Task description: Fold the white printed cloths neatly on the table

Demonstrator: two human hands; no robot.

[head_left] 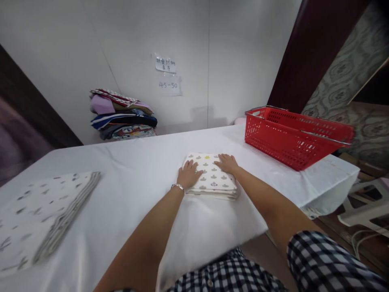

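Observation:
A folded white cloth (212, 178) with grey, yellow and blue printed shapes lies on the white-covered table (133, 202) in front of me. My left hand (189, 175) rests flat on its left side, fingers spread, with a bracelet at the wrist. On the cloth's upper right part lies my right hand (227, 164), fingers stretched out. Both palms press on top of the cloth and neither grasps it. The layers show along its front edge.
A larger folded printed cloth (45, 215) lies at the table's left. Several folded fabrics (123, 115) are stacked at the back by the wall. A red basket (291, 138) with metal handles stands at the right end. Paper signs (168, 85) hang on the wall.

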